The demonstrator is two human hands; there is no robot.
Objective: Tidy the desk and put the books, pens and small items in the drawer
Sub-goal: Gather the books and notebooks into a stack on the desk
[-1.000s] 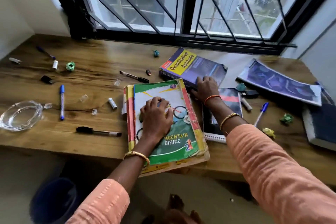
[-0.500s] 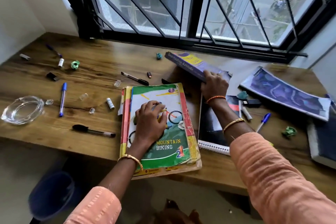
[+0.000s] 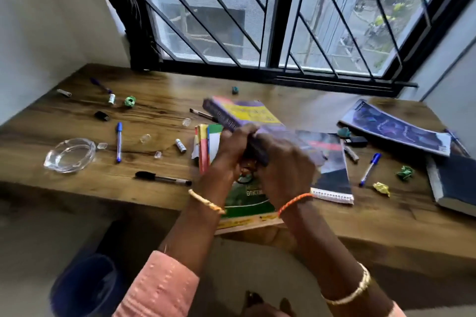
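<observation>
My right hand (image 3: pixel 283 162) and my left hand (image 3: pixel 228 152) both grip the purple and yellow aptitude book (image 3: pixel 244 116), held tilted just above the green Mountain Biking book (image 3: pixel 247 198). The view is blurred, so I cannot tell exactly how the fingers lie. The green book tops a small stack at the desk's (image 3: pixel 164 100) front edge. A black spiral notebook (image 3: pixel 332 175) lies right of the stack. On the left lie a blue pen (image 3: pixel 118 141) and a black pen (image 3: pixel 162 178), on the right another blue pen (image 3: pixel 369 168). No drawer is in view.
A glass ashtray (image 3: pixel 69 154) sits at the left front. Small caps and bits are scattered over the left half. A purple magazine (image 3: pixel 396 127) and a dark thick book (image 3: pixel 456 183) lie at the right, with crumpled paper (image 3: pixel 405 172) nearby. A blue bin (image 3: pixel 82 288) stands under the desk.
My right hand lifted the purple book off the desk and brought it left over the green book. My left hand left the green cover and took hold of the purple book too.
</observation>
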